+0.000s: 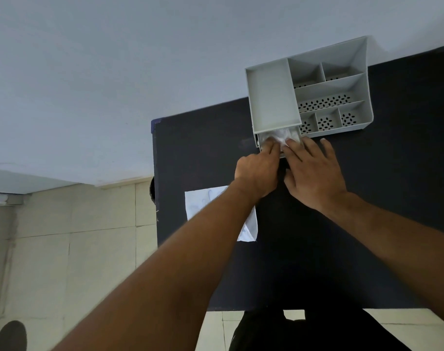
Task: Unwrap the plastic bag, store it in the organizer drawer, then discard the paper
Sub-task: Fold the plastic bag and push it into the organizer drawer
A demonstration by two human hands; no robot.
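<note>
A grey desk organizer (pixel 274 97) stands at the far side of the dark table (pixel 367 224), its small front drawer (pixel 260 139) pulled out. A crumpled clear plastic bag (pixel 282 135) lies inside that drawer. My left hand (pixel 257 171) presses the bag down with its fingertips at the drawer's left part. My right hand (pixel 314 171) does the same from the right, fingers straight and spread. A white sheet of paper (pixel 205 201) lies flat on the table, partly hidden under my left forearm.
The organizer has several open compartments with perforated floors (pixel 324 102). It stands against a pale wall (pixel 114 72). The table's left edge (pixel 155 186) drops to a tiled floor (pixel 64 249). A dark round object (pixel 10 335) sits at the bottom left.
</note>
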